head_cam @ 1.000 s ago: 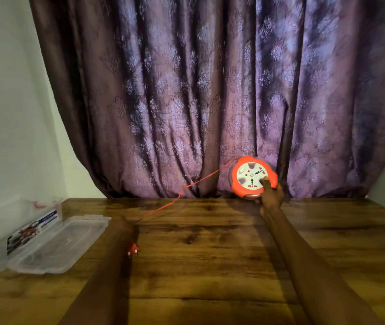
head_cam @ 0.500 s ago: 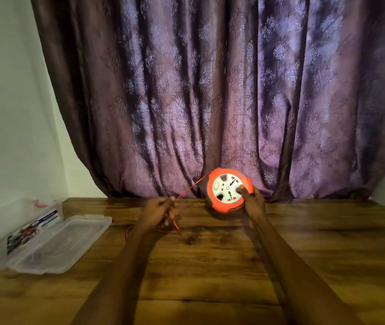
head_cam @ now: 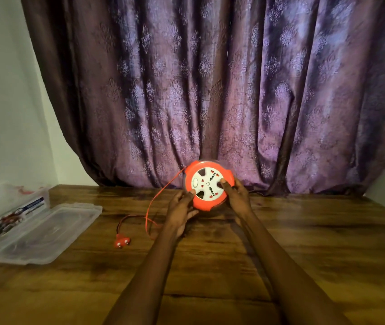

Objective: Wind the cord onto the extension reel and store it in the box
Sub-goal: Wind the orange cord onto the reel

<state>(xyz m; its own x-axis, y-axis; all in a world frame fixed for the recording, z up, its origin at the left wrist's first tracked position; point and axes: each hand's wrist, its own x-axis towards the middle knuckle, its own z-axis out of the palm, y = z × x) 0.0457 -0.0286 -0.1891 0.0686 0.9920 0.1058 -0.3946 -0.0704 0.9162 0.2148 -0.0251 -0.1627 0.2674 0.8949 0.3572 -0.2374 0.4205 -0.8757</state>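
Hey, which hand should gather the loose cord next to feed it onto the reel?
Left, probably. The left hand is on the side of the reel where the cord exits; the plug lies left too.

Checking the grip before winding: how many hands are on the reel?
2. The left hand grips the reel at its lower-left edge; the right hand holds its right edge, thumb on the white face.

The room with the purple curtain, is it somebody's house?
Probably a room in a home. A long patterned purple curtain hangs behind a wooden table, beside a plain pale wall. Nothing looks like a workshop or lab.
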